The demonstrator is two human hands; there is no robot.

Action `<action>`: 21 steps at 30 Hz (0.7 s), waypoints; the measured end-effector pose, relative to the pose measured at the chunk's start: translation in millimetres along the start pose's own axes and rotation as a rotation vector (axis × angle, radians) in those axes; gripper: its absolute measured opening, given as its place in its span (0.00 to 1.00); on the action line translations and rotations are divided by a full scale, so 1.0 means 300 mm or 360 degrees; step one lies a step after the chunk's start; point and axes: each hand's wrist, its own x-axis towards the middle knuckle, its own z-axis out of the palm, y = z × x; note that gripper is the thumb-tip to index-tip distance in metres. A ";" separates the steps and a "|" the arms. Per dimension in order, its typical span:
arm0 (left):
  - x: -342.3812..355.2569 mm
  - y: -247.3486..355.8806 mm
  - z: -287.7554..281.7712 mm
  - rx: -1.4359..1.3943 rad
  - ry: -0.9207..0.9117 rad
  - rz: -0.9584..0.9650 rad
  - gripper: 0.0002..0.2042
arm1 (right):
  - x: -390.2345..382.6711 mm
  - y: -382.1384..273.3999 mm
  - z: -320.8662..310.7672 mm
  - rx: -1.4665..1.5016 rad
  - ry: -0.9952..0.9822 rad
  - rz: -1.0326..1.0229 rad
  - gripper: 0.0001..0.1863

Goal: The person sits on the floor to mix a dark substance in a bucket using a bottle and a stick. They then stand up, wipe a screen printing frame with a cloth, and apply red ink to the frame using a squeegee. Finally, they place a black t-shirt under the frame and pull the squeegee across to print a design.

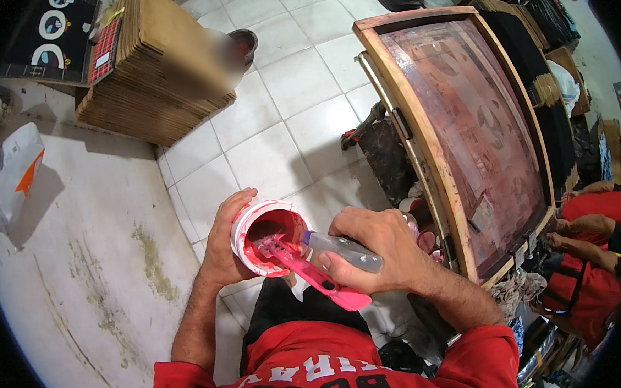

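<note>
My left hand (223,249) is wrapped round a white plastic tub (240,232), tilted so its mouth shows. Red ink coats the inside and rim of the tub. A pink plastic spoon-like stirrer (319,278) leans out of the mouth, its outer end just below my right hand. My right hand (382,248) is closed on a small translucent squeeze bottle (349,253). The bottle's purple tip (307,237) points left, at the tub's opening. Whether any liquid is leaving it cannot be made out.
A wood-framed printing screen (471,133) stands at the right. Beyond it, a co-worker's forearms (585,243) and red clothing show. Stacked brown boards (154,71) are at the upper left, above a stained white surface (93,252) with a plastic bag (15,169). A dark bucket (244,46) sits on the tiled floor (278,142).
</note>
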 end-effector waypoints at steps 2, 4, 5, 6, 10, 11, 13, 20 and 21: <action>0.030 0.003 0.008 -0.0005 -0.0009 0.0028 0.58 | 0.003 0.007 -0.021 0.0013 0.0055 -0.0016 0.20; 0.058 -0.005 0.011 -0.0024 -0.0026 0.0030 0.58 | 0.011 0.016 -0.040 -0.0010 -0.0014 0.0045 0.20; 0.074 -0.015 0.011 -0.0020 -0.0040 0.0033 0.58 | 0.018 0.020 -0.048 -0.0031 -0.0031 0.0061 0.20; 0.089 -0.028 0.011 -0.0016 -0.0051 0.0038 0.58 | 0.025 0.024 -0.054 -0.0061 -0.0070 0.0095 0.20; 0.161 -0.094 -0.001 -0.0118 -0.0103 0.0049 0.58 | 0.075 0.035 -0.056 -0.0072 0.0040 0.0137 0.20; 0.181 -0.113 -0.007 -0.0121 -0.0121 0.0074 0.58 | 0.093 0.038 -0.052 -0.0064 0.0086 0.0159 0.20; 0.231 -0.158 -0.027 -0.0125 -0.0154 0.0133 0.58 | 0.134 0.044 -0.042 -0.0050 0.0101 0.0215 0.20; 0.381 -0.319 -0.125 -0.0209 -0.0205 0.0232 0.52 | 0.289 0.063 0.032 -0.0022 0.0238 0.0353 0.19; 0.401 -0.340 -0.136 -0.0211 -0.0219 0.0236 0.52 | 0.309 0.071 0.043 -0.0002 0.0280 0.0357 0.19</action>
